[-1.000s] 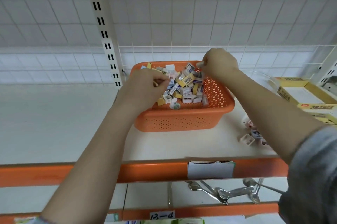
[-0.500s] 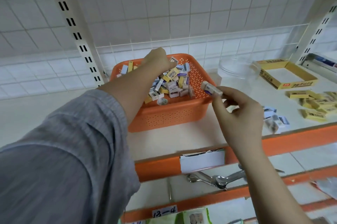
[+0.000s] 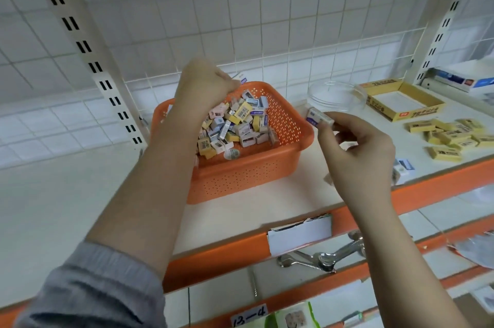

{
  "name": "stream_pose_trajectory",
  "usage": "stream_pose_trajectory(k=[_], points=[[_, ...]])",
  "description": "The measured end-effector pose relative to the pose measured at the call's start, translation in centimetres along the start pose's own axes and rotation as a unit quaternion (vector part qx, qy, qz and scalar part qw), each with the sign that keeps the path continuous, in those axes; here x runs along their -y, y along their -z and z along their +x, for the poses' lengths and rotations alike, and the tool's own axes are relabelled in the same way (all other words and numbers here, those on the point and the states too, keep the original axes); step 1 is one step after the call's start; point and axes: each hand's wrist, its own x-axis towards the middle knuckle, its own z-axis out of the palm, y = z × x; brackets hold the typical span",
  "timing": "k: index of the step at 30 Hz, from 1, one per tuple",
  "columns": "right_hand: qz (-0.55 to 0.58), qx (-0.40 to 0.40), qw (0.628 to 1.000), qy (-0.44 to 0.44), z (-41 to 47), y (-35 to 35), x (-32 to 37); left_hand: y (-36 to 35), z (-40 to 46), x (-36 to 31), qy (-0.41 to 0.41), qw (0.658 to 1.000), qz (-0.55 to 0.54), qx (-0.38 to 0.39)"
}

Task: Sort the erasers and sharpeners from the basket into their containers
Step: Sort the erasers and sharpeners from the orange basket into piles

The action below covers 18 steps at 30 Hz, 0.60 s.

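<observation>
The scene is being viewed by a single head-worn wide-angle camera, which is being aimed forward and down from just above and behind both forearms. The shelf (image 3: 267,202) is being seen at close range, at arm's reach. The left hand (image 3: 205,87) is being framed near centre, over the orange basket (image 3: 240,175); the right hand (image 3: 358,151) is being framed just right of it. Straight lines are being bowed toward the edges.

Left hand (image 3: 205,87) contents hidden by curled fingers; basket (image 3: 240,175) far-left corner behind forearm; print on erasers (image 3: 451,138) illegible.
</observation>
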Motion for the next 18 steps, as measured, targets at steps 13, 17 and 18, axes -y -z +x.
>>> stream_pose_trajectory(k=[13, 17, 18], points=[[-0.037, -0.057, 0.997, -0.041, 2.7, 9.0, -5.4, -7.7, -8.0, -5.7, -0.047, 0.994, -0.101, -0.012], [-0.065, -0.052, 0.996, -0.022, 5.4, 15.3, -9.3, -14.2, -9.9, -10.1, -0.049, 0.992, -0.113, -0.018], [-0.074, -0.044, 0.996, -0.021, 6.2, 17.2, -10.2, -16.0, -10.5, -11.4, -0.047, 0.991, -0.121, -0.016]])
